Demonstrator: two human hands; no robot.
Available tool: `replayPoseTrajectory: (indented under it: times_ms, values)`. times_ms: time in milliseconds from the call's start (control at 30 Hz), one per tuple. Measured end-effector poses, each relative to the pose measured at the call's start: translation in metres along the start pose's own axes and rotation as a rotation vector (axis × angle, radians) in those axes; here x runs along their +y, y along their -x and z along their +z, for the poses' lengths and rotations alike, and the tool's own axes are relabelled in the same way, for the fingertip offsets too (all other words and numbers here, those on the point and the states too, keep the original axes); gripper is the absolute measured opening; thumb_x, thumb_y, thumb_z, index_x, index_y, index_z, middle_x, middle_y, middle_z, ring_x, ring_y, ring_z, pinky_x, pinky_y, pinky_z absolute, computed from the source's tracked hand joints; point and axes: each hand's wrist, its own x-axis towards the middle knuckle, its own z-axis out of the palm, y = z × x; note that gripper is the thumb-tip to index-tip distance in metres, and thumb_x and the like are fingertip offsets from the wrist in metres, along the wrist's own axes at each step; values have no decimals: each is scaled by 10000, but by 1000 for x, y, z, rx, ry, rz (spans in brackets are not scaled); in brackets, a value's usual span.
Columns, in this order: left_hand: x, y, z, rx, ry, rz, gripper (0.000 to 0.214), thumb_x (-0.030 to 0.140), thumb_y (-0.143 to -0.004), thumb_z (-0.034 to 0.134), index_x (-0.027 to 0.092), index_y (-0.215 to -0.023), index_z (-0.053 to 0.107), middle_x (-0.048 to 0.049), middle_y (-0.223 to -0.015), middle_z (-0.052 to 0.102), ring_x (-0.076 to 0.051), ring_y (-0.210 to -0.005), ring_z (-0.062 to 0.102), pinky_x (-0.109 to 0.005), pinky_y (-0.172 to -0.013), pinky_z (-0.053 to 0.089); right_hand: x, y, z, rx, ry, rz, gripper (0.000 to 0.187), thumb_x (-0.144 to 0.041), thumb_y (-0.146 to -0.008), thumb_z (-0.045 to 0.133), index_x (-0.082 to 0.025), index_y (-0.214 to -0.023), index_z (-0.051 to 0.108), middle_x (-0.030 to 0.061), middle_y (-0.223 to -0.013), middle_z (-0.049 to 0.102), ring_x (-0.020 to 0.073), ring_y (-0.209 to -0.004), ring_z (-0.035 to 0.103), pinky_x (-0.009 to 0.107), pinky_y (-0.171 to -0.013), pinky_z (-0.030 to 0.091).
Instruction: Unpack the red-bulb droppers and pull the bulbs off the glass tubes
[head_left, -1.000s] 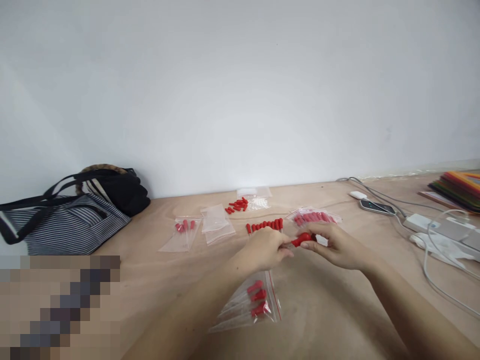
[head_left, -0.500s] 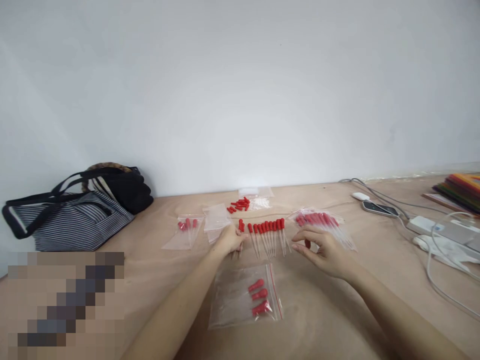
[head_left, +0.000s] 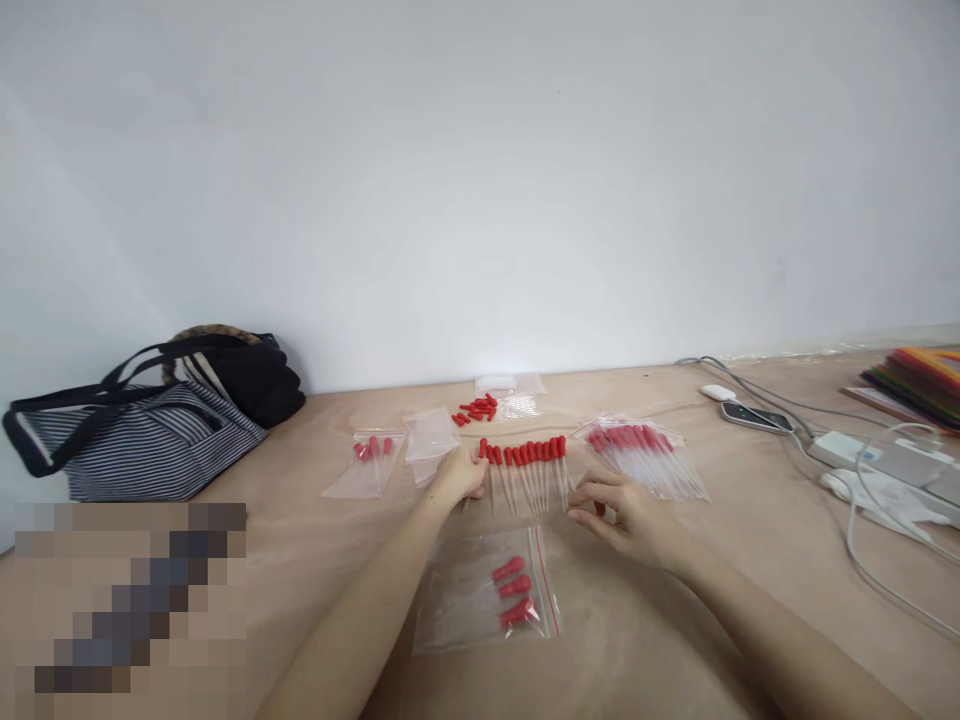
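Observation:
Several droppers (head_left: pixel 540 478) with red rubber bulbs and clear stems lie in a row on the wooden table, bulbs toward the wall. At the row's left end, my left hand (head_left: pixel 457 476) is closed around dropper stems, its fingers partly hidden. My right hand (head_left: pixel 626 515) is beside the row's right end with curled fingers; a small dark red bit shows beneath them, too hidden to name. Between my forearms, a clear zip bag (head_left: pixel 457 610) with a red seal line lies flat, three red-bulbed droppers (head_left: pixel 515 585) inside.
Filled bags of droppers (head_left: pixel 645 455) lie right; another bag (head_left: pixel 349 485) lies left. Flat bags (head_left: pixel 431 435) and loose red bulbs (head_left: pixel 476 410) are behind the row. A striped bag (head_left: pixel 165 440) stands far left; a phone (head_left: pixel 757 417), power strip (head_left: pixel 844 450) and cables are right.
The droppers beside my left hand have spread rightward, closer to the rest of the row. My right hand has moved slightly left and down, and less red shows under its fingers.

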Motion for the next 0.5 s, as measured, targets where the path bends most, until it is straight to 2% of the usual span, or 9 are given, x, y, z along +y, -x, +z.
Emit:
replayPoseTrajectory:
  times_ms: [133, 300, 500]
  values:
    - [-2, 1, -6, 38, -99, 5, 256, 313, -853, 478, 137, -1030, 534, -65, -1022, 568, -170, -864, 569, -357, -749, 475, 0, 0, 2, -13, 2, 7, 164, -289, -827, 459, -201, -795, 594, 27, -782, 571, 105, -620, 511, 275, -649, 410]
    - [1, 4, -5, 155, -207, 49, 218, 333, -773, 539, 147, -689, 614, -100, -790, 661, -235, -876, 602, -280, -712, 422, -4, 0, 4, -29, 24, 21, 175, -300, -825, 455, -193, -778, 585, 33, -790, 573, 110, -625, 519, 276, -647, 401]
    - [3, 5, 0, 198, -243, 101, 169, 311, -738, 560, 161, -674, 605, -91, -804, 668, -223, -850, 605, -255, -670, 402, -12, 1, 7, -75, 45, 16, 129, -255, -797, 480, -192, -779, 592, 20, -750, 570, 114, -631, 519, 270, -649, 386]
